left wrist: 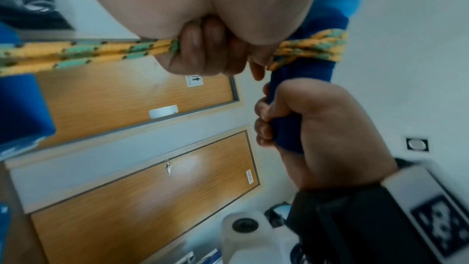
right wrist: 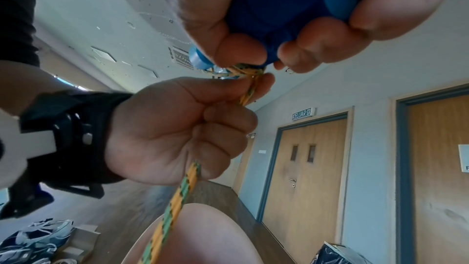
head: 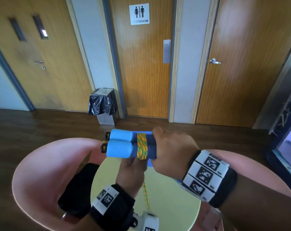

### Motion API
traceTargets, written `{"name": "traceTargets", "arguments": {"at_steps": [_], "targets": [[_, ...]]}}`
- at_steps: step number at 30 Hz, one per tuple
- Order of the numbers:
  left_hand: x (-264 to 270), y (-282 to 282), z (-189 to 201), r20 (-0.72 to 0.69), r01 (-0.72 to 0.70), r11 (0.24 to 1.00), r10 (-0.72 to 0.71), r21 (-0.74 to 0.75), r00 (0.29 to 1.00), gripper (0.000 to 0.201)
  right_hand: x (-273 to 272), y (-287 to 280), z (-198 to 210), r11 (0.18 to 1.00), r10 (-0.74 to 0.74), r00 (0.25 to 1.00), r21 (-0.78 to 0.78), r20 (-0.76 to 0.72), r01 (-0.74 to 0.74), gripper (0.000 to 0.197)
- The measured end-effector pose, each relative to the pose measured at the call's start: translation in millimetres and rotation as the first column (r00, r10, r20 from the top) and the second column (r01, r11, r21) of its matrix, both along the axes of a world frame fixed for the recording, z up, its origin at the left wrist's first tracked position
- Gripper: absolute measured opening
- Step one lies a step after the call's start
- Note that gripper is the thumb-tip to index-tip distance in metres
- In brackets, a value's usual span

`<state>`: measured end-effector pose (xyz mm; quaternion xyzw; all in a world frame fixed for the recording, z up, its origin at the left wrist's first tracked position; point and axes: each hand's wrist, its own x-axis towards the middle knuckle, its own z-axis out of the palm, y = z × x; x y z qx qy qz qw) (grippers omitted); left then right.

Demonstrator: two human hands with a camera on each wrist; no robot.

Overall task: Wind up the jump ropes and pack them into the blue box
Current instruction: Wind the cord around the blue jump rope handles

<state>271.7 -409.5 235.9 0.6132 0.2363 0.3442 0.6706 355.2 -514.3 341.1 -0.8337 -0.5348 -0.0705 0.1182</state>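
Observation:
Two jump-rope handles (head: 119, 144) with light and dark blue foam lie side by side, held above the table. My right hand (head: 171, 150) grips their dark blue right ends (left wrist: 286, 127). A few turns of yellow-green rope (head: 142, 145) are wound around both handles. Just beneath them, my left hand (head: 131, 170) holds the rope in a fist (right wrist: 182, 133), and the rest of the rope (head: 145, 194) hangs down from it. A corner of something blue (head: 149, 163), perhaps the box, shows under my right hand; most of it is hidden.
Below my hands is a round pale-green table (head: 166, 197), ringed by pink chairs (head: 41, 172). A black flat object (head: 76, 187) lies at the left. A bin with a black bag (head: 103, 105) stands by the restroom door (head: 141, 64). Bags (right wrist: 38, 238) sit on the floor.

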Motion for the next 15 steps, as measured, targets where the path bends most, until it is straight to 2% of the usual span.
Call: {"name": "traceTargets", "arguments": {"at_steps": [2,4,8,11,13,15], "targets": [[-2,0,3,0.032,0.017,0.994,-0.021,0.108,0.999,0.027,1,11,2,0.998,-0.059,0.998,0.013,0.013,0.059,0.041],[-6,5,3,0.014,0.083,0.986,-0.086,0.142,0.996,0.030,4,22,2,0.994,-0.109,0.994,-0.015,0.033,0.110,0.044],[-19,22,-1,0.024,0.187,0.982,-0.186,-0.028,0.982,0.032,4,50,-4,0.981,-0.167,0.981,-0.079,0.101,0.175,0.028],[-37,35,-2,-0.019,0.245,0.970,-0.245,-0.008,0.969,0.028,6,78,-10,0.957,-0.227,0.966,-0.154,0.121,0.244,0.025],[-50,50,1,-0.113,0.279,0.956,-0.267,0.097,0.957,0.027,4,96,-19,0.935,-0.252,0.957,-0.218,0.142,0.279,0.026],[-59,77,5,-0.287,0.323,0.919,-0.255,0.225,0.923,0.025,-4,112,-34,0.911,-0.247,0.954,-0.294,0.173,0.289,0.030]]}}
